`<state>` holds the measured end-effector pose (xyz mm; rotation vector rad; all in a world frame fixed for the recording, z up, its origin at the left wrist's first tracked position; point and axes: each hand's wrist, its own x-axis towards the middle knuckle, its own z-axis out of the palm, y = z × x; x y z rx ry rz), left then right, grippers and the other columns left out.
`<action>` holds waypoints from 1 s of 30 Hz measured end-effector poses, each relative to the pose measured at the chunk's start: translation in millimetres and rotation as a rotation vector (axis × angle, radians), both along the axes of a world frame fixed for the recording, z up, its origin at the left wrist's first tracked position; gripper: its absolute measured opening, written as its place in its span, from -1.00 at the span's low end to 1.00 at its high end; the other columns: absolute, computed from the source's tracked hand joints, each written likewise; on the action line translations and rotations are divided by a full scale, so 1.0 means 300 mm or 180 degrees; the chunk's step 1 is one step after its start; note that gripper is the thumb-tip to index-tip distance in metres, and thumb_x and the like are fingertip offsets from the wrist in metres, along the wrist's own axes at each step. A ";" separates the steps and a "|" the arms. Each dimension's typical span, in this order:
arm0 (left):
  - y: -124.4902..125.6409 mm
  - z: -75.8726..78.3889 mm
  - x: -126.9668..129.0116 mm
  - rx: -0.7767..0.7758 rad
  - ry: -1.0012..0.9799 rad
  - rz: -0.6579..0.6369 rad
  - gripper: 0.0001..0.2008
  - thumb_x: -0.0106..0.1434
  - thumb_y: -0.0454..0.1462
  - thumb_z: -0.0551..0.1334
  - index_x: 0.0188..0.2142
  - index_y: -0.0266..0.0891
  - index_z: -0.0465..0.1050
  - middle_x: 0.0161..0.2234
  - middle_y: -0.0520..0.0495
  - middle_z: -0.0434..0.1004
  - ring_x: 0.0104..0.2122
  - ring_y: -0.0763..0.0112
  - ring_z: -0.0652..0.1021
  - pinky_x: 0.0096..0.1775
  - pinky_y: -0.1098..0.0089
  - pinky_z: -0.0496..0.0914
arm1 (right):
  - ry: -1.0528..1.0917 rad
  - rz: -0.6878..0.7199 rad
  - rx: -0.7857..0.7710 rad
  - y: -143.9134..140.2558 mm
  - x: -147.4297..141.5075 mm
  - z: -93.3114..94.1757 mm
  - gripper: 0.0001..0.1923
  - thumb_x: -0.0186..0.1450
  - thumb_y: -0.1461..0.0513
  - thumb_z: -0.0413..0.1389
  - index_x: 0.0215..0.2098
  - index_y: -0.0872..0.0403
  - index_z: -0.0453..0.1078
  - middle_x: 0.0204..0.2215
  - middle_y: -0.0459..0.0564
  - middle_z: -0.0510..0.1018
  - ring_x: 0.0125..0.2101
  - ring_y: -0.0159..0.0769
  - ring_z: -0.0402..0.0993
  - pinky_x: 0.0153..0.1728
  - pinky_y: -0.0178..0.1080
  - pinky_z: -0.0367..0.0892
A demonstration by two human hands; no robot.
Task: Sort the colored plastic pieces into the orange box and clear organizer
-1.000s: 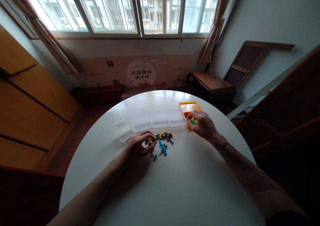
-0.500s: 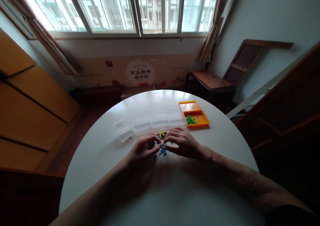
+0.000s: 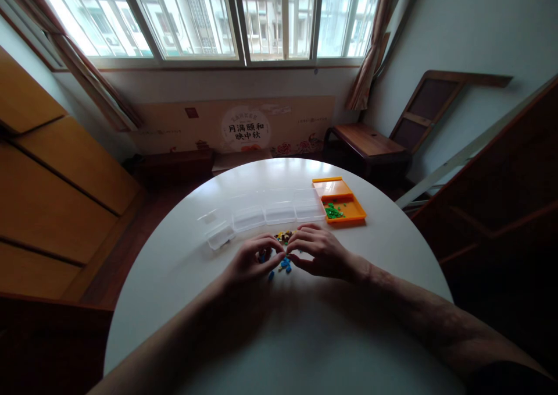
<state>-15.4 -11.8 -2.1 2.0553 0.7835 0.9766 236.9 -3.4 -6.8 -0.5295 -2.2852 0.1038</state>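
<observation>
Bricks [image 3: 282, 249] scattered between both hands, pointing variously.

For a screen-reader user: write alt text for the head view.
Both hands, left hand and right hand, meet over a pile of small coloured pieces on a round white table. Beyond lie clear boxes and an orange tray holding green pieces.

A lived-in home room, by the look of it: wide barred windows [image 3: 209, 17] with tied-back curtains [image 3: 370, 46] facing apartment blocks, a round white table [image 3: 279, 325], a low wooden bench [image 3: 366, 142], wood cabinets [image 3: 52, 180], and a mooncake gift box [image 3: 244, 128] propped against the wall.
</observation>
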 end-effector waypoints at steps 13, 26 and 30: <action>0.059 0.009 -0.118 0.1434 0.1052 0.0298 -0.94 0.47 -0.30 0.33 -0.16 -0.14 0.61 -0.20 -0.03 0.70 -0.28 0.38 0.62 -0.15 0.35 0.45 | -0.0108 -0.1927 -0.0492 0.128 0.279 0.048 -0.91 0.36 0.28 0.13 -0.31 0.00 0.32 -0.35 -0.03 0.55 -0.32 -0.17 0.46 -0.11 -0.15 0.33; 0.059 0.002 -0.116 0.1548 0.1148 0.0240 -0.93 0.45 -0.32 0.31 -0.17 -0.13 0.60 -0.18 -0.02 0.71 -0.23 0.34 0.66 -0.13 0.33 0.46 | -0.0555 -0.2667 -0.0652 0.162 0.332 0.025 -0.90 0.41 0.19 0.22 -0.28 0.03 0.48 -0.26 0.04 0.66 -0.22 -0.09 0.55 -0.06 -0.10 0.31; 0.060 -0.012 -0.117 0.1546 0.1164 0.0177 -0.91 0.45 -0.33 0.32 -0.15 -0.12 0.61 -0.17 -0.03 0.71 -0.24 0.34 0.66 -0.14 0.32 0.47 | -0.0397 -0.1654 -0.0556 0.117 0.248 0.036 -0.91 0.45 0.23 0.20 -0.25 0.02 0.50 -0.24 0.03 0.65 -0.17 -0.11 0.54 0.00 -0.10 0.36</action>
